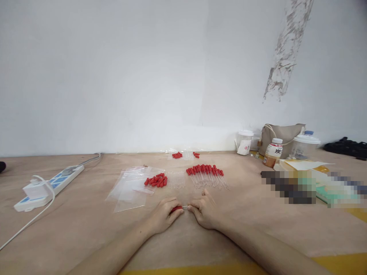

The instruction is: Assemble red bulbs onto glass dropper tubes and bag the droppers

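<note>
Though much is hidden, left hand (pixel 165 214) grips red bulb (pixel 178 208), right hand (pixel 205 211) clear tube (pixel 185 207).

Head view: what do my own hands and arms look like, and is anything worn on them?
The left hand and right hand are ungloved, and no rings show on the visible fingers. The left forearm and right forearm are bare as far as they show: no sleeve, watch or bracelet in view.
</note>
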A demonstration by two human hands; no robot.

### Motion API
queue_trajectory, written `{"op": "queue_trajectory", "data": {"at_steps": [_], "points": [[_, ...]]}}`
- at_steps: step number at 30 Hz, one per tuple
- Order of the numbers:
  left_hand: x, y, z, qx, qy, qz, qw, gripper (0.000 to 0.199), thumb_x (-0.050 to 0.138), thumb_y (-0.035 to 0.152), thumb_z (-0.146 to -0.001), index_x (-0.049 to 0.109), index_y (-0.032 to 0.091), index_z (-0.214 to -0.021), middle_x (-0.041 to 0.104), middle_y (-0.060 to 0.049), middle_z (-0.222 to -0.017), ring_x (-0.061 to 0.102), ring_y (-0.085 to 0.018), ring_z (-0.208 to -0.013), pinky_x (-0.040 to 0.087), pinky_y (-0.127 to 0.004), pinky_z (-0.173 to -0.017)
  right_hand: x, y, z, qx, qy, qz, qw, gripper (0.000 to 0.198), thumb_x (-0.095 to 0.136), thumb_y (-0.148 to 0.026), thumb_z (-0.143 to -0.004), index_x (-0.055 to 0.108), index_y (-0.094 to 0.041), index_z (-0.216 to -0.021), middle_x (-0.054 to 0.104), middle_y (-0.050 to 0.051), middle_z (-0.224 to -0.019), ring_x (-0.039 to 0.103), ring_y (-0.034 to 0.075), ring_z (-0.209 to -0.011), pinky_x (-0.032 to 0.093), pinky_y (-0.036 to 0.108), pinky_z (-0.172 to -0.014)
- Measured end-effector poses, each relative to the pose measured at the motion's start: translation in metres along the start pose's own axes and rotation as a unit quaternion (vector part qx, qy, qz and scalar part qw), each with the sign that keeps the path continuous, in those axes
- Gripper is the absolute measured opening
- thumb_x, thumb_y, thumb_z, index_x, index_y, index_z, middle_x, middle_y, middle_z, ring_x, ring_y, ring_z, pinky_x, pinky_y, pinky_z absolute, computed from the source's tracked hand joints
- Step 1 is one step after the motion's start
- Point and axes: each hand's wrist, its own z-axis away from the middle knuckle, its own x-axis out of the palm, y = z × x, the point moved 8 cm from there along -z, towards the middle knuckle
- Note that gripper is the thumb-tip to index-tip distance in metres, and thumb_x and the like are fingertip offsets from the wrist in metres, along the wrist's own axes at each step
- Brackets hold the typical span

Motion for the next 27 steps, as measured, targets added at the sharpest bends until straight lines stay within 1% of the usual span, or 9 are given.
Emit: {"op": "queue_trajectory", "data": {"at_steps": [5,10,14,17,19,21,22,24,27], "points": [[-0.001,-0.005,-0.002,-0.004,-0.003,0.005,1.0,0.024,0.04,0.03,-0.086,0.058,0.018,-0.075,0.056,-0.001,-0.071,0.051,-0.015,-0.068,0.038,-0.024,-0.062,-0.005,-0.002,-0.001,-0.014,0.001,0.005,1.0,0.029,0.038,-0.028,-0.085,0.061,-0.021,-0.068,0.064,0.0,-0.067,0.048,0.011,-0.057,0.024,0.03,-0.071],[-0.012,-0.014,-0.002,-0.025,0.039,0.039,0.998,0.018,0.047,0.031,-0.083,0.062,0.02,-0.082,0.061,-0.001,-0.076,0.054,-0.015,-0.072,0.04,-0.023,-0.065,-0.02,-0.01,-0.001,-0.057,0.023,0.027,0.998,0.025,0.038,-0.025,-0.085,0.062,-0.024,-0.082,0.062,0.001,-0.076,0.049,0.013,-0.071,0.022,0.032,-0.073],[-0.015,-0.022,0.0,-0.026,0.047,0.058,0.997,0.015,0.054,0.029,-0.079,0.062,0.024,-0.091,0.064,0.001,-0.081,0.057,-0.014,-0.073,0.042,-0.023,-0.067,-0.022,-0.009,0.004,-0.044,0.032,0.047,0.997,0.024,0.041,-0.026,-0.083,0.064,-0.022,-0.076,0.061,0.003,-0.076,0.047,0.015,-0.078,0.021,0.033,-0.073],[-0.033,-0.04,0.002,-0.038,0.127,-0.007,0.991,0.016,0.051,0.026,-0.081,0.062,0.024,-0.093,0.063,0.0,-0.083,0.056,-0.016,-0.079,0.042,-0.026,-0.074,-0.027,0.008,0.003,0.031,0.052,0.045,0.997,0.024,0.042,-0.026,-0.082,0.063,-0.021,-0.072,0.061,0.004,-0.077,0.048,0.016,-0.078,0.022,0.033,-0.073],[-0.052,-0.055,0.005,-0.061,0.202,-0.075,0.975,0.016,0.05,0.024,-0.08,0.061,0.023,-0.091,0.06,-0.003,-0.09,0.053,-0.019,-0.089,0.038,-0.031,-0.081,-0.034,0.032,-0.001,0.121,0.067,0.021,0.99,0.024,0.042,-0.028,-0.081,0.063,-0.022,-0.072,0.063,0.002,-0.078,0.051,0.016,-0.078,0.022,0.032,-0.074],[-0.065,-0.07,0.008,-0.101,0.243,-0.146,0.953,0.017,0.052,0.025,-0.077,0.061,0.023,-0.091,0.057,-0.005,-0.097,0.05,-0.022,-0.094,0.037,-0.034,-0.083,-0.039,0.061,-0.006,0.225,0.071,-0.011,0.972,0.026,0.042,-0.033,-0.08,0.063,-0.023,-0.069,0.064,0.001,-0.074,0.053,0.016,-0.073,0.023,0.033,-0.075],[-0.069,-0.077,0.009,-0.123,0.251,-0.177,0.944,0.018,0.053,0.027,-0.076,0.061,0.023,-0.092,0.055,-0.005,-0.099,0.048,-0.023,-0.095,0.036,-0.036,-0.083,-0.04,0.074,-0.008,0.271,0.068,-0.022,0.96,0.027,0.042,-0.035,-0.08,0.063,-0.023,-0.067,0.064,0.0,-0.071,0.054,0.016,-0.071,0.023,0.034,-0.076],[-0.072,-0.087,0.01,-0.153,0.25,-0.221,0.93,0.02,0.055,0.028,-0.075,0.06,0.024,-0.094,0.053,-0.006,-0.102,0.046,-0.025,-0.097,0.035,-0.037,-0.082,-0.043,0.094,-0.017,0.326,0.076,-0.02,0.942,0.03,0.043,-0.038,-0.078,0.061,-0.021,-0.061,0.064,0.001,-0.067,0.055,0.017,-0.069,0.024,0.035,-0.078],[-0.069,-0.092,0.009,-0.159,0.233,-0.246,0.928,0.022,0.054,0.029,-0.075,0.059,0.026,-0.096,0.051,-0.006,-0.105,0.044,-0.025,-0.1,0.033,-0.037,-0.083,-0.04,0.106,-0.034,0.348,0.094,0.002,0.933,0.033,0.042,-0.039,-0.078,0.059,-0.019,-0.059,0.064,0.003,-0.068,0.055,0.018,-0.07,0.024,0.036,-0.079]]}}
